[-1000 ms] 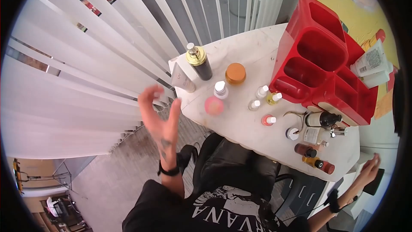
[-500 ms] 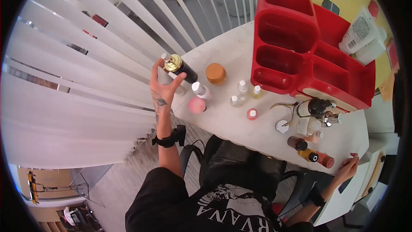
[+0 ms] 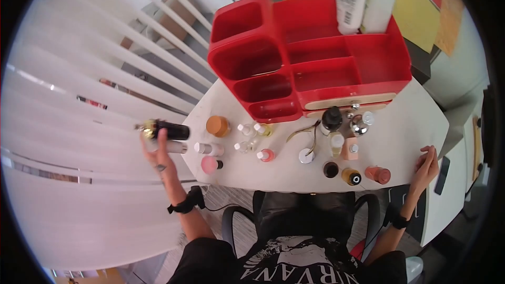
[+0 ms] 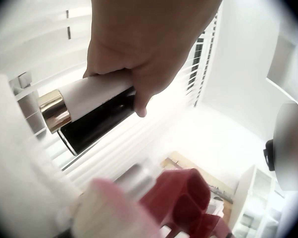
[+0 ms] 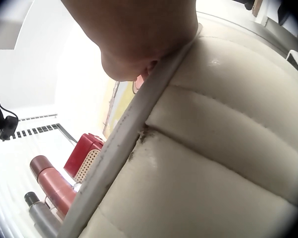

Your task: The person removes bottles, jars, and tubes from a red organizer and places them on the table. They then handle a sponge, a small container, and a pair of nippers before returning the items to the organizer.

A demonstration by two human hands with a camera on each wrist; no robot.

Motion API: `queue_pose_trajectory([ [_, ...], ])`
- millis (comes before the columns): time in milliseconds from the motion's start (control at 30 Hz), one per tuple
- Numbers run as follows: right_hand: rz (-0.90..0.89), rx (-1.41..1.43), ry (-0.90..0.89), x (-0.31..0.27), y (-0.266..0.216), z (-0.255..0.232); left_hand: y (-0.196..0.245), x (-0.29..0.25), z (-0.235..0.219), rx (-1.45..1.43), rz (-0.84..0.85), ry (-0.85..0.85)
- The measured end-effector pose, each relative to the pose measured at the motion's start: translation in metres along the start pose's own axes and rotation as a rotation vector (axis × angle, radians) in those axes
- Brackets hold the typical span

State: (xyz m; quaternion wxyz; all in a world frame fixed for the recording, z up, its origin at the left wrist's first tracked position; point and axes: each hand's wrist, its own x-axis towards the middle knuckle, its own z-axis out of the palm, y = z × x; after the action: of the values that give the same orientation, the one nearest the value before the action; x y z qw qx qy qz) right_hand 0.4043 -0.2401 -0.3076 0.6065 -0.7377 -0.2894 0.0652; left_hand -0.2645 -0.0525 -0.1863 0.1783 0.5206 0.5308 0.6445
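Note:
My left hand [image 3: 160, 159] grips a black pump bottle [image 3: 173, 130] with a gold collar, together with a white tube [image 4: 97, 94] with a shiny gold cap. Both lie sideways, side by side, over the table's left end. In the left wrist view the thumb wraps against the black bottle's side. Close by on the table are a small white bottle [image 3: 209, 149], a pink round item [image 3: 209, 164] and an amber-lidded jar [image 3: 218, 125]. My right hand [image 3: 427, 168] rests at the table's right edge with loosely bent fingers and holds nothing.
A large red organizer [image 3: 326, 73] stands at the back of the white table [image 3: 252, 176], two white containers in its right part. Small clear bottles [image 3: 247, 131], a red-pink bottle [image 3: 266, 155] and several darker bottles [image 3: 351, 176] spread along the front. White blinds [image 3: 94, 142] hang on the left.
My left hand has reached the black bottle and tube, gripped them and tipped them sideways, off their spot. The right hand has come to the table's edge. The head view has turned rightward.

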Motion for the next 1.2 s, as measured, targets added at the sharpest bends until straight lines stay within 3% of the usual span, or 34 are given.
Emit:
queue_pose_trajectory([
  [67,0.01,-0.017,0.0,-0.002,-0.003,0.001,0.05,0.017,0.015,-0.097,0.104,0.013],
  [133,0.01,-0.029,-0.01,-0.002,-0.008,0.001,0.105,0.031,0.041,-0.11,0.239,-0.076],
  [267,-0.009,0.007,0.004,-0.003,-0.005,0.002,0.197,0.045,0.127,-0.287,0.435,-0.438],
  [400,-0.015,-0.02,-0.012,-0.005,-0.022,0.003,0.242,0.029,0.243,-0.443,0.374,-0.684],
  [500,-0.012,-0.034,-0.041,-0.006,-0.024,0.002,0.234,0.03,0.298,-0.328,0.37,-0.757],
  [633,-0.021,-0.057,-0.067,-0.006,-0.022,0.0,0.213,0.035,0.334,-0.253,0.275,-0.787],
  [1000,-0.035,-0.098,-0.079,-0.007,-0.028,-0.002,0.206,0.042,0.344,-0.119,0.094,-0.856],
  [1200,-0.054,-0.098,-0.072,-0.007,-0.025,0.0,0.202,0.045,0.344,-0.095,0.086,-0.845],
])
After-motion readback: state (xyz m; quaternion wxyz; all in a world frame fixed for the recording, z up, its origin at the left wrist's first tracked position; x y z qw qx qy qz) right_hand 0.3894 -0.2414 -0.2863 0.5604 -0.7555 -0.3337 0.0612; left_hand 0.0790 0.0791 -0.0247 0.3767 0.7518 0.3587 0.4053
